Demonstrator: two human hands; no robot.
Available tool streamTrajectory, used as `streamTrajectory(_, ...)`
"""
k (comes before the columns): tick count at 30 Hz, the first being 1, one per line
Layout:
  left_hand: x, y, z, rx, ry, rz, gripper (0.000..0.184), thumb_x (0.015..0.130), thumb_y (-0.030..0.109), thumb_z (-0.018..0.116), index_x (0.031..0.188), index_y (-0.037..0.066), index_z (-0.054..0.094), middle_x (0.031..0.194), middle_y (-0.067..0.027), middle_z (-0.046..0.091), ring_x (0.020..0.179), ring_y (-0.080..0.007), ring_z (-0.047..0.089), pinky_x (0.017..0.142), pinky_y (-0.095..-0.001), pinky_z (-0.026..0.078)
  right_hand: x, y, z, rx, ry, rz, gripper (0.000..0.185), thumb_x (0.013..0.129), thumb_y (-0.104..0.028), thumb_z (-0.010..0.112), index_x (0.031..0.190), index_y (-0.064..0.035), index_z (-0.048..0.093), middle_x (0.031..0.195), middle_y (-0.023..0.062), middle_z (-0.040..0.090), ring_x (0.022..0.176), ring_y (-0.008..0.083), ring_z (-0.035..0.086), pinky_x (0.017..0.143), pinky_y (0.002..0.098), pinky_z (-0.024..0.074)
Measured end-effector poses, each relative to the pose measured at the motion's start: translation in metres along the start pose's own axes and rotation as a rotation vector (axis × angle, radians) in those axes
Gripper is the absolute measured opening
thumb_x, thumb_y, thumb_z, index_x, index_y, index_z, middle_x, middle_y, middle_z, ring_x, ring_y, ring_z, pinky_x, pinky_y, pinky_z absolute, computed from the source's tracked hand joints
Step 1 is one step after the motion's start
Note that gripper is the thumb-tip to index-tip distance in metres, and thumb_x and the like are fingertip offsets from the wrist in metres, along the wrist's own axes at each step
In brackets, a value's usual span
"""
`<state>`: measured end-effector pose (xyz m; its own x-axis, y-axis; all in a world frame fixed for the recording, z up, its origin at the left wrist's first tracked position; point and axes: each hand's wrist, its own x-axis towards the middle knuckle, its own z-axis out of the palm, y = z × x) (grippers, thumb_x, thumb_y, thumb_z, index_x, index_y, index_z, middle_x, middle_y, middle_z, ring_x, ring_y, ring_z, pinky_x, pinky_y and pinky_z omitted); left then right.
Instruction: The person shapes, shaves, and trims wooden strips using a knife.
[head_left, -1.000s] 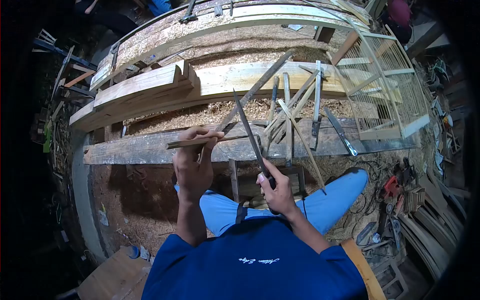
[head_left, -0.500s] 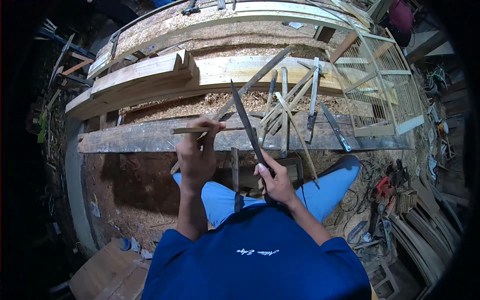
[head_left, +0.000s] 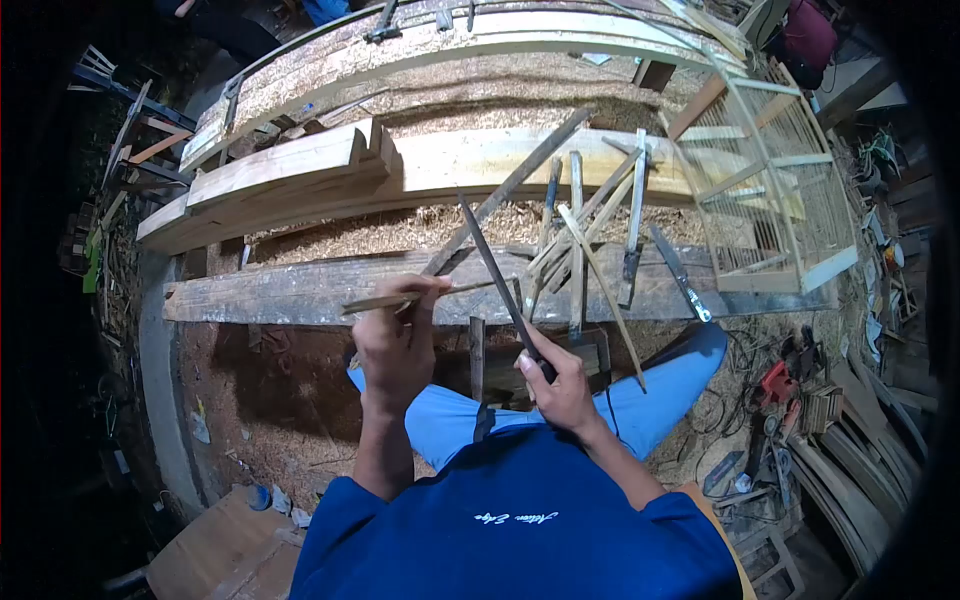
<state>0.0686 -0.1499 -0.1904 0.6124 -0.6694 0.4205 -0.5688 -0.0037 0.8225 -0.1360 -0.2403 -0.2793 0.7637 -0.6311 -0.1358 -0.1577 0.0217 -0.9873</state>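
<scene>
- Wood shavings (head_left: 340, 238) beyond the fingers; plank tabletop (head_left: 260, 292) nearer, bearing loose sticks (head_left: 577, 290).
- Left hand (head_left: 393, 345): fingers pinch thin stick (head_left: 375, 302).
- Right hand (head_left: 562, 388): fingers wrap dark blade (head_left: 487, 252), near stick's slimmer end.
- Work remaining: I can't tell.

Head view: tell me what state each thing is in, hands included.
Left hand: closed on thin wooden strip
Thin wooden strip: held, roughly crosswise
Right hand: closed on long dark blade
Long dark blade: held, tip pointing away from body
Knife: lying down, blade exposed
Loose sticks: lying crossed
Red tool: on ground, power state unclear
</scene>
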Motion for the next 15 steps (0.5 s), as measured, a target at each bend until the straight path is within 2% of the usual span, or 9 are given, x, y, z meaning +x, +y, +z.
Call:
streamTrajectory(4, -0.002, 0.008, -0.007, -0.003, -0.015, -0.085, 0.009, 0.097, -0.004, 0.066, 0.105, -0.001, 0.066, 0.099, -0.0142, 0.075, 0.090, -0.0208, 0.077, 0.072, -0.0294, 0.060, -0.008, -0.005, 0.005, -0.019, -0.007, 0.011, 0.048, 0.099, -0.012, 0.062, 0.144, 0.0038, 0.055, 0.127, 0.0298, 0.067, 0.117, 0.0380, 0.069, 0.099, 0.0388, 0.0518)
streamTrajectory(8, -0.012, 0.005, -0.003, 0.061, -0.057, 0.004, 0.009, 0.095, -0.004, 0.069, 0.103, 0.000, 0.068, 0.099, -0.0128, 0.075, 0.086, -0.0195, 0.076, 0.070, -0.0289, 0.058, -0.013, 0.009, 0.010, 0.010, -0.009, -0.044, 0.049, 0.101, -0.012, 0.060, 0.146, 0.0043, 0.052, 0.136, 0.0301, 0.063, 0.129, 0.0393, 0.062, 0.106, 0.0396, 0.0478)
streamTrajectory(11, -0.012, 0.005, 0.002, 0.095, -0.026, -0.003, 0.013, 0.093, -0.005, 0.070, 0.104, 0.000, 0.071, 0.097, -0.0113, 0.076, 0.083, -0.0196, 0.075, 0.071, -0.0286, 0.058, -0.015, -0.002, 0.006, 0.007, -0.025, -0.037, 0.048, 0.102, -0.013, 0.058, 0.147, 0.0045, 0.052, 0.138, 0.0302, 0.061, 0.134, 0.0387, 0.058, 0.109, 0.0393, 0.0460)
streamTrajectory(12, -0.011, 0.007, 0.005, 0.132, -0.021, 0.059, 0.012, 0.092, -0.005, 0.069, 0.103, 0.000, 0.073, 0.098, -0.0113, 0.076, 0.083, -0.0207, 0.076, 0.073, -0.0290, 0.059, -0.015, -0.007, 0.005, -0.013, -0.001, -0.047, 0.049, 0.102, -0.013, 0.058, 0.147, 0.0043, 0.052, 0.137, 0.0306, 0.062, 0.132, 0.0388, 0.060, 0.108, 0.0394, 0.0464)
streamTrajectory(15, -0.011, 0.019, 0.012, 0.090, -0.037, 0.045, 0.011, 0.093, -0.006, 0.068, 0.100, -0.001, 0.073, 0.099, -0.0114, 0.077, 0.084, -0.0207, 0.076, 0.073, -0.0292, 0.059, -0.017, -0.004, 0.006, -0.027, 0.041, -0.085, 0.048, 0.102, -0.012, 0.057, 0.147, 0.0040, 0.052, 0.133, 0.0322, 0.063, 0.127, 0.0390, 0.063, 0.104, 0.0406, 0.0494)
